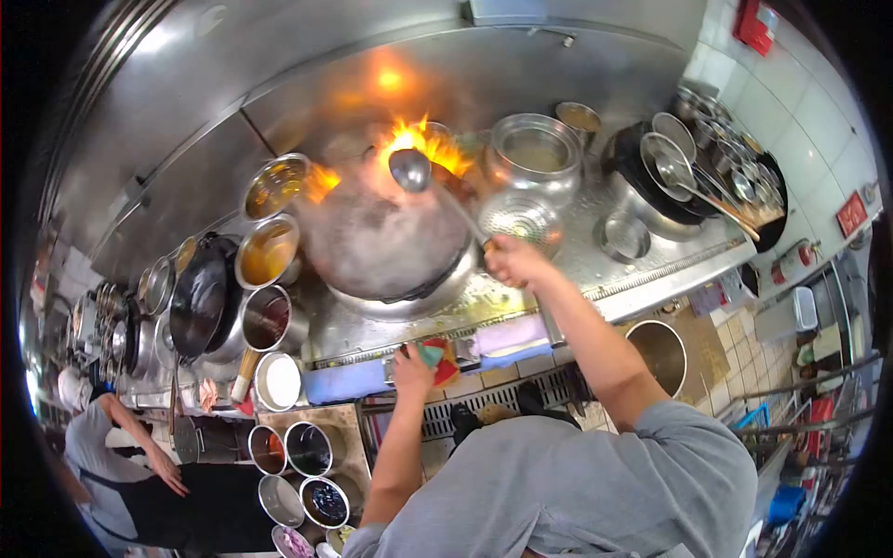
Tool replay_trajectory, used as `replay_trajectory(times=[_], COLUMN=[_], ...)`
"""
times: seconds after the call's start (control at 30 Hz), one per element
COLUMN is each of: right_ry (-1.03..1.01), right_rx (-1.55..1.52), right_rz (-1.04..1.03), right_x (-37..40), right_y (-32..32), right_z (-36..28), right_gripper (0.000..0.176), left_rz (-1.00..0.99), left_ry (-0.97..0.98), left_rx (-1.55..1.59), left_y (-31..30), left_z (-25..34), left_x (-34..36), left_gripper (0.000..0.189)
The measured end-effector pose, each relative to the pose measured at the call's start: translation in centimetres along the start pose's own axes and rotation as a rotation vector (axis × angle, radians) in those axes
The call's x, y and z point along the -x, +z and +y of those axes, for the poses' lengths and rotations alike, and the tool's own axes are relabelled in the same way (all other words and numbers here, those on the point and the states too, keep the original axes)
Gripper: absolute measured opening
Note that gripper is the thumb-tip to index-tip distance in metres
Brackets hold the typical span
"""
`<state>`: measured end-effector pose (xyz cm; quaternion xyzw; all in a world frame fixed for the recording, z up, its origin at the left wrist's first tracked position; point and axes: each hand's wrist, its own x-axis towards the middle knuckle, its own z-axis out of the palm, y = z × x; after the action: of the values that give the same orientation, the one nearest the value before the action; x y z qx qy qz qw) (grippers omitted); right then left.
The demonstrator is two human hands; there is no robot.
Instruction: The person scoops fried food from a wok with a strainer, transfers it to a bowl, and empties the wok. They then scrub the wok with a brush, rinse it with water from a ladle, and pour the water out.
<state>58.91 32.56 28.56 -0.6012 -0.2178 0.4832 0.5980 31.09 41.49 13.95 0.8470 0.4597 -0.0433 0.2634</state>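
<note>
Hands well apart. Right hand clamped on handle of ladle; ladle bowl raised above wok, in front of flames at wok's far side. Left hand closed on green cloth at front edge of steel tabletop. Wok on left of perforated strainer, its inside hazed by smoke; contents cannot be told. Large pot behind strainer. 3 metal containers lined up left of wok. Co-worker at far left, 1 arm extended.
</note>
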Motion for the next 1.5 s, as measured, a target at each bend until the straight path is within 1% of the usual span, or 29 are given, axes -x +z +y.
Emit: replay_trajectory(times=[0.03,0.07,0.13,0.17,0.2,0.23,0.3,0.37,0.4,0.43,0.47,0.5,0.53,0.57,0.63,0.67,0.73,0.77,0.83,0.93,1.07,1.1,1.17,1.2,1.27,1.37,1.4,1.43,1.5], right_ry=[0.066,-0.048,-0.239,-0.228,-0.163,-0.094,0.047,0.174,0.169,0.241,0.279,0.274,0.226,0.178,0.118,0.104,0.091,0.130,0.166,0.192,0.193,0.187,0.242,0.252,0.265,0.219,0.194,0.197,0.196], right_rx=[-0.079,0.075,0.334,0.330,0.432,0.534,0.741,0.956,0.955,0.025,-0.899,-0.898,-1.087,-1.278,-1.260,-1.345,-1.432,-1.442,-1.450,-1.343,-0.738,-0.738,-0.548,-0.620,-0.832,-1.033,-0.982,-0.985,0.061], right_rz=[0.088,0.148,0.263,0.258,0.295,0.328,0.385,0.438,0.434,0.202,-0.063,-0.066,-0.060,-0.052,-0.138,-0.195,-0.255,-0.252,-0.245,-0.208,-0.026,-0.022,0.043,0.002,-0.113,-0.163,-0.086,-0.088,0.349], right_x=[0.2,2.1,0.2,-1.3,-2.9,-4.6,-7.7,-10.4,-12.3,-14.6,-15.7,-14.4,-11.9,-9.9,-8.1,-6.4,-2.2,0.3,5.1,10.8,16.5,17.8,19.9,20.3,20.4,18.7,18.2,18.6,19.2], right_y=[-3.0,-4.5,-10.0,-12.1,-14.0,-15.9,-19.3,-22.6,-25.2,-28.4,-30.4,-29.9,-28.5,-27.6,-27.8,-27.7,-26.9,-26.4,-25.6,-25.4,-25.7,-25.1,-23.7,-23.5,-23.7,-23.8,-23.4,-22.4,-20.4], right_z=[-0.4,-2.5,-3.2,-3.9,-4.6,-5.2,-6.1,-6.6,-5.8,-4.2,-3.4,-4.3,-5.5,-5.9,-5.1,-4.7,-4.6,-4.9,-5.5,-4.3,-1.3,-1.0,-0.7,-0.2,1.2,4.3,6.1,6.9,8.4], right_gripper=[0.018,0.037,0.042,0.042,0.037,0.032,0.023,0.018,0.018,0.012,0.010,0.010,0.011,0.013,0.013,0.008,0.005,0.008,0.014,0.008,0.009,0.009,0.010,0.010,0.010,0.010,0.018,0.018,0.042], left_rz=[0.061,0.124,0.162,0.214,0.304,0.292,-0.295,-0.770,-0.822,-0.867,-0.863,-0.875,-0.884,-0.885,-0.839,-0.836,-1.071,-1.070,-1.105,-0.939,-0.748,-0.754,-0.694,-0.701,-0.799,-0.945,-0.940,-0.937,-0.755], left_ry=[0.018,0.034,0.000,-0.032,0.014,0.004,0.146,-0.122,-0.215,-0.303,-0.297,-0.350,-0.406,-0.405,-0.483,-0.479,-0.407,-0.407,-0.606,-0.534,-0.413,-0.409,-0.366,-0.367,-0.279,-0.346,-0.361,-0.364,-0.281], left_rx=[-0.183,-0.365,-0.355,-0.346,-0.303,-0.311,0.177,0.884,1.120,1.357,1.355,1.531,1.710,1.710,1.968,1.969,2.196,2.194,2.246,2.164,1.932,1.929,1.673,1.668,1.455,1.405,1.352,1.351,1.209], left_y=[0.6,1.2,-0.9,-2.2,-2.4,-0.7,3.4,5.2,7.1,9.0,9.8,10.3,10.4,10.3,9.8,9.2,7.9,6.9,4.0,2.9,2.2,2.3,2.5,2.6,2.8,2.2,1.9,1.4,0.3], left_z=[0.2,0.7,4.0,5.7,7.1,7.3,7.3,12.5,13.8,14.9,16.4,18.2,19.7,20.9,22.9,23.8,24.7,25.4,27.7,30.0,31.6,31.8,31.9,31.8,30.9,29.2,28.6,28.1,27.1], left_x=[-0.3,-0.3,1.5,2.8,4.0,4.0,3.9,5.3,5.2,4.5,3.9,2.9,1.8,1.0,-0.7,-1.8,-3.8,-4.3,-4.0,-3.0,-2.1,-2.1,-2.0,-2.1,-2.3,-2.4,-2.0,-1.3,-0.2], left_gripper=[0.090,0.089,0.090,0.091,0.083,0.083,0.064,0.045,0.046,0.047,0.047,0.042,0.036,0.036,0.026,0.026,0.016,0.016,0.011,0.010,0.011,0.011,0.013,0.013,0.009,0.010,0.010,0.010,0.008])
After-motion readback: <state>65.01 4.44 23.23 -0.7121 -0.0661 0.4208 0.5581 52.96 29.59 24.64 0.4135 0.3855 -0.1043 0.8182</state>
